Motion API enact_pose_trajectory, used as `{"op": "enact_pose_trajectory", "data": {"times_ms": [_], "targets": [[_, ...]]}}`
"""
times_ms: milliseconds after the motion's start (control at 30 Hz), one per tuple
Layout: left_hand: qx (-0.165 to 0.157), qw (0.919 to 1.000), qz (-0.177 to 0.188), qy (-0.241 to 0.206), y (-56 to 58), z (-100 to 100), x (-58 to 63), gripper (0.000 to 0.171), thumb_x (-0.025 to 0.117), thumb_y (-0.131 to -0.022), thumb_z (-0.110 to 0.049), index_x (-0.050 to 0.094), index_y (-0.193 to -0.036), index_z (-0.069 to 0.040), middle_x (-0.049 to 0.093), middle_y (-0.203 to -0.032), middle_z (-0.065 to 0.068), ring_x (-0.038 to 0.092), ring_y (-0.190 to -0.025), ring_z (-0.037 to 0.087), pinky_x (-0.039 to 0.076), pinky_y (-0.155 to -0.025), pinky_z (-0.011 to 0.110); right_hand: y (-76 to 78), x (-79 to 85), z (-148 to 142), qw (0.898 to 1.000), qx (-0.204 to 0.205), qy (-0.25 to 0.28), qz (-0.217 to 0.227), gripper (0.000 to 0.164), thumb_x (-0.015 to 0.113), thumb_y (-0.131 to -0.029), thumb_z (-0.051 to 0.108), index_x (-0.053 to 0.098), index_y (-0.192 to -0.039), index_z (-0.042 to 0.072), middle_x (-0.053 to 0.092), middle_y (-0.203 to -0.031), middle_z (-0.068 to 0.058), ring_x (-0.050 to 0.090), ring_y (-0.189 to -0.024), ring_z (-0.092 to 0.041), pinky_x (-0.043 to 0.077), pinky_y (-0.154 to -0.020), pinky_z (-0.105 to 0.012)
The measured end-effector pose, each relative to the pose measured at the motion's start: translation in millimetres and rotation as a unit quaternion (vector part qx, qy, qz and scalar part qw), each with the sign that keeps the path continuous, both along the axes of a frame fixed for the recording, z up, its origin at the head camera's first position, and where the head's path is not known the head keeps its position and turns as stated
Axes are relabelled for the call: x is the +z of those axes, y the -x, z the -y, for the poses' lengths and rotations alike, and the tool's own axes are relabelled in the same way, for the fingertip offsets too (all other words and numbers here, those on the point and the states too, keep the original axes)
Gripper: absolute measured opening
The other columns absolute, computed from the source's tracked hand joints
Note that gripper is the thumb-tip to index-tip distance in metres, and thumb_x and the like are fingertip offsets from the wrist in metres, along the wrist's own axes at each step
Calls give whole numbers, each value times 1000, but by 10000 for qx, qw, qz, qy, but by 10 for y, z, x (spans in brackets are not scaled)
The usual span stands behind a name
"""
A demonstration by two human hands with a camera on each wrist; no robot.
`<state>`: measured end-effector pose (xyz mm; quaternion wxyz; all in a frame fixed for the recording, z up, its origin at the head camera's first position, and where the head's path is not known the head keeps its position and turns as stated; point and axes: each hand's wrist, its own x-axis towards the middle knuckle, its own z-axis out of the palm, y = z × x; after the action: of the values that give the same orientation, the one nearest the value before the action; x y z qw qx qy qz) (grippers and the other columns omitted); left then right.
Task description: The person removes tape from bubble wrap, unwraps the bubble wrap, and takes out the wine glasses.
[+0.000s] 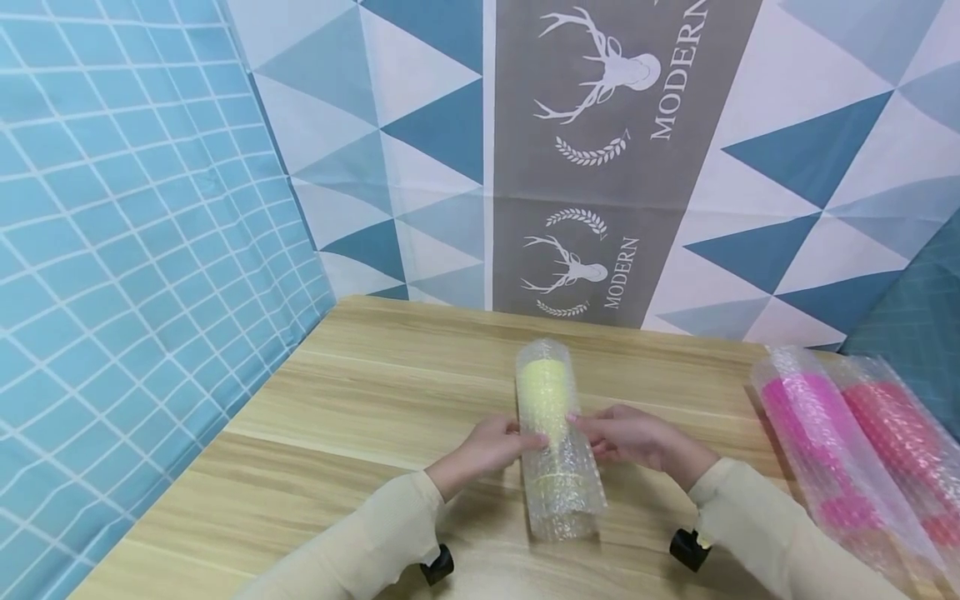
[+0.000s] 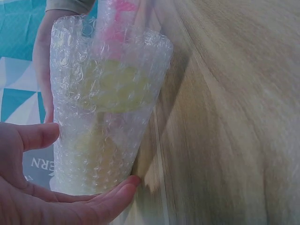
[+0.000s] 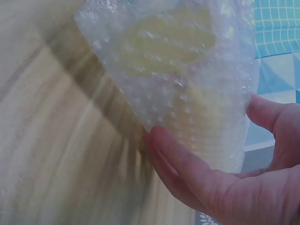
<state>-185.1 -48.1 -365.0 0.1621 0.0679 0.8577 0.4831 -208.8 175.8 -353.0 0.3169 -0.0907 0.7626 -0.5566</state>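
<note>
A yellow goblet-shaped thing (image 1: 546, 396) shows through a sleeve of clear bubble wrap (image 1: 562, 498) at the middle of the table. Its wide part points toward the wall, and a narrow stem leads to a flat foot nearer the person. The left hand (image 1: 491, 454) grips the roll from the left, thumb on top. From the other side the right hand (image 1: 637, 439) holds it, thumb on the wrap. In the left wrist view, thumb and fingers span the bubble wrap (image 2: 108, 154). The right wrist view shows fingertips along the lower edge of the wrap (image 3: 140, 98).
Two more bubble-wrapped things, one pink (image 1: 813, 417) and one red (image 1: 896, 425), lie side by side at the table's right. The wooden table (image 1: 337, 400) meets a patterned wall cloth (image 1: 442, 167) behind and a blue checked cloth (image 1: 135, 208) on the left.
</note>
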Motion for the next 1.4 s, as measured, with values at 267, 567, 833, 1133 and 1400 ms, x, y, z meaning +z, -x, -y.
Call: {"op": "enact_pose_trajectory", "data": {"times_ms": [267,567,833,1133,1400], "targets": [[-5,9999,47,-152,14,21,41,50,64,-85,-36,62,-116,3,67,-112,18,62,-103,31,52,-89,50,-26,-63,99,9998,-193,32,101,62,52,-97,39,48,-126,-16,71,-101,-5,68,-90,-12,57,-91,-33],[162,9996,168,-132,55,80,78,54,62,-87,-42,61,-119,1,65,-119,18,59,-113,36,47,-97,58,37,-56,227,9992,-327,188,144,61,51,-98,39,47,-126,-15,71,-100,-5,67,-90,-11,56,-91,-30],[154,9993,289,-163,71,99,101,56,62,-86,-46,62,-118,0,67,-116,16,61,-111,34,48,-97,56,93,-33,303,9984,-501,205,143,62,51,-98,38,46,-128,-15,70,-104,-8,68,-90,-11,56,-93,-31],[194,9979,469,-393,122,77,105,59,60,-88,-46,57,-125,0,65,-121,17,59,-117,36,42,-103,61,163,-26,335,9970,-769,-27,-22,63,51,-98,39,45,-128,-16,68,-112,-20,68,-90,-14,56,-93,-34],[295,9972,465,-501,238,38,68,56,63,-87,-41,58,-121,3,68,-112,17,64,-105,30,48,-99,54,270,24,309,9950,-917,-256,-301,69,52,-98,33,32,-134,-22,56,-126,-33,65,-107,-33,52,-101,-40]]}}
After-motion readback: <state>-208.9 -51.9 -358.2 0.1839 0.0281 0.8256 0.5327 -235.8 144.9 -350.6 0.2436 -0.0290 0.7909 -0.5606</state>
